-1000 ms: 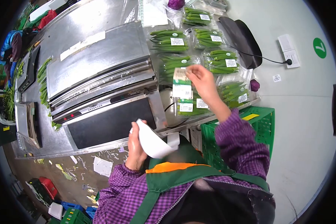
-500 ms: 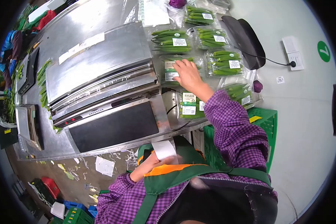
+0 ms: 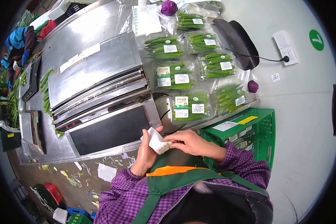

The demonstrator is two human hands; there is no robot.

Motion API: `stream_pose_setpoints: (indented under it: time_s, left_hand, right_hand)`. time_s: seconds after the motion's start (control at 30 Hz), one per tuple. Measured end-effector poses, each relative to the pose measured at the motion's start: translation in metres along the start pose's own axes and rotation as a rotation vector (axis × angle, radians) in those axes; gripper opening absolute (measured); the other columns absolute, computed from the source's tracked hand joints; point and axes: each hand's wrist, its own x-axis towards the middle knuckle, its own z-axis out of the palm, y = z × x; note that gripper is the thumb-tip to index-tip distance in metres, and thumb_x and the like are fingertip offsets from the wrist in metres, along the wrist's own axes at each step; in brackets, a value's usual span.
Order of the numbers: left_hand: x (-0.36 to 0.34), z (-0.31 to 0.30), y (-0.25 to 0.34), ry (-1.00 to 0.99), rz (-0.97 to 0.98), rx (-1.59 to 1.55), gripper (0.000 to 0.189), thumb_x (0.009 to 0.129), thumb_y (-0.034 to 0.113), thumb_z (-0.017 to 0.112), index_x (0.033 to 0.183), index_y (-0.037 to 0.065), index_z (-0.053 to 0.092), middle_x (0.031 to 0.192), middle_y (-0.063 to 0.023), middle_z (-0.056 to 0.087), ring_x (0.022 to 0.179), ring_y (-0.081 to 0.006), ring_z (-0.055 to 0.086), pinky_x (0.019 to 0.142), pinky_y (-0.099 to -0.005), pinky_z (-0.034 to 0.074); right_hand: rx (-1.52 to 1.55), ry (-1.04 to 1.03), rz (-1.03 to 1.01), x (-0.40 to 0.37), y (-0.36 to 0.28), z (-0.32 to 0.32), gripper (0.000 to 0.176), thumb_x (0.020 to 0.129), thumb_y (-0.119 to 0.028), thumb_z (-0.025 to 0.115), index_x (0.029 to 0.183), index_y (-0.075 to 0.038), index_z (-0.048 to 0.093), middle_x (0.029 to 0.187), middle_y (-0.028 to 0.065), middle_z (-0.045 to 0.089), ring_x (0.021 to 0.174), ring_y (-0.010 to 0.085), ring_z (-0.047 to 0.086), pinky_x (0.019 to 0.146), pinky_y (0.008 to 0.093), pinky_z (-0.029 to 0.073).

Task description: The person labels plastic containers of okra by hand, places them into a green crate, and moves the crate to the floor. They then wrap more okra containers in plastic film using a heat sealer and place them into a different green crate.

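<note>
In front of my apron, my left hand (image 3: 145, 154) holds a folded-looking bundle of white labels (image 3: 155, 140). The fingertips of my right hand (image 3: 193, 143) pinch the bundle's lower right edge, where printed characters show. Just beyond, on the steel table, lie clear packs of green okra-like pods. The nearest pack (image 3: 191, 108) and the pack behind it (image 3: 173, 76) each bear a green-and-cream label beside a white one. Other packs, such as the right-hand one (image 3: 229, 98), show a white label and a small round green sticker.
A wrapping machine (image 3: 100, 100) with a black plate fills the table's middle. Green crates (image 3: 263, 127) stand at the right below the edge. Purple cabbages (image 3: 169, 7), a dark curved sheet (image 3: 239, 43) and a plugged-in cord lie farther back. Another person's blue-gloved hand (image 3: 25, 58) is at far left.
My right hand has left the labelled pack and come down to the labels. My left hand has risen with them from my waist. The green-and-cream label on that pack is now uncovered.
</note>
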Motion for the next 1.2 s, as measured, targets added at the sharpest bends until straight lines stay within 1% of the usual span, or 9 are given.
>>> stream_pose_setpoints:
  time_s: [0.17,0.3,0.47,0.63,0.7,0.8,0.93,1.0,1.2]
  left_hand:
    - [0.004,0.005,-0.017,0.038,0.048,0.177,0.041,0.097,0.034,0.040,0.105,-0.002,0.060,0.098,-0.0071,0.063,0.091,-0.0153,0.060,0.083,-0.0283,0.046]
    - [0.000,0.006,-0.017,0.006,0.077,0.229,0.041,0.097,0.034,0.040,0.107,-0.001,0.059,0.098,-0.0072,0.063,0.090,-0.0142,0.060,0.081,-0.0274,0.046]
    - [0.004,0.000,-0.017,0.021,0.031,0.126,0.042,0.096,0.036,0.042,0.109,0.000,0.059,0.095,-0.0060,0.063,0.088,-0.0126,0.059,0.081,-0.0263,0.046]
    - [0.002,0.001,-0.012,0.018,0.041,0.131,0.043,0.096,0.037,0.042,0.109,0.000,0.059,0.094,-0.0052,0.063,0.085,-0.0126,0.060,0.078,-0.0265,0.047]
    - [0.002,-0.001,-0.010,0.035,0.041,0.124,0.043,0.096,0.038,0.042,0.109,0.000,0.059,0.094,-0.0051,0.063,0.085,-0.0125,0.060,0.077,-0.0266,0.047]
    - [0.007,-0.011,-0.007,0.005,0.024,0.068,0.042,0.096,0.037,0.042,0.109,0.000,0.059,0.095,-0.0055,0.064,0.086,-0.0125,0.060,0.077,-0.0263,0.048]
    - [0.007,-0.012,-0.003,0.000,0.075,0.156,0.039,0.096,0.034,0.044,0.106,0.000,0.061,0.096,-0.0058,0.064,0.086,-0.0121,0.061,0.077,-0.0257,0.048]
    - [0.007,-0.012,-0.001,-0.002,0.087,0.209,0.037,0.096,0.033,0.045,0.105,0.000,0.061,0.095,-0.0057,0.064,0.086,-0.0120,0.061,0.077,-0.0256,0.048]
    - [0.012,-0.018,0.000,0.101,0.123,0.113,0.037,0.096,0.032,0.046,0.103,0.000,0.061,0.094,-0.0059,0.064,0.087,-0.0124,0.061,0.077,-0.0261,0.048]
  right_hand:
    - [-0.075,0.095,-0.135,-0.003,-0.005,-0.003,0.024,0.079,-0.009,0.064,0.102,-0.007,0.061,0.086,0.0114,0.063,0.079,0.0289,0.061,0.070,0.0365,0.048]
    - [0.035,0.087,0.008,-0.004,-0.007,0.001,0.022,0.078,-0.008,0.065,0.100,-0.007,0.062,0.085,0.0107,0.063,0.077,0.0286,0.061,0.069,0.0366,0.048]
    - [-0.084,0.085,-0.209,-0.005,0.008,0.003,0.019,0.078,-0.007,0.064,0.097,-0.005,0.063,0.086,0.0110,0.063,0.077,0.0274,0.061,0.069,0.0358,0.049]
    - [0.203,0.129,0.074,0.001,-0.001,0.010,0.016,0.078,-0.007,0.064,0.094,-0.005,0.064,0.083,0.0084,0.064,0.076,0.0257,0.061,0.068,0.0353,0.049]
    - [-0.064,0.112,-0.142,0.005,0.004,0.009,0.019,0.078,-0.008,0.065,0.097,-0.005,0.064,0.084,0.0085,0.063,0.075,0.0258,0.061,0.068,0.0349,0.048]
    - [-0.044,0.108,-0.226,0.010,0.008,0.011,0.023,0.079,-0.008,0.065,0.101,-0.006,0.063,0.084,0.0091,0.063,0.075,0.0264,0.061,0.068,0.0350,0.048]
    - [0.092,0.128,0.062,0.015,-0.005,0.012,0.020,0.078,-0.008,0.065,0.098,-0.006,0.064,0.084,0.0089,0.063,0.075,0.0265,0.060,0.068,0.0347,0.048]
    - [-0.084,0.126,-0.160,0.016,0.001,0.013,0.018,0.078,-0.008,0.065,0.096,-0.006,0.064,0.085,0.0082,0.063,0.075,0.0253,0.061,0.068,0.0342,0.048]
    - [-0.041,0.204,-0.245,0.019,0.000,0.011,0.015,0.078,-0.003,0.064,0.093,-0.005,0.064,0.096,0.0080,0.062,0.085,0.0233,0.060,0.075,0.0308,0.048]
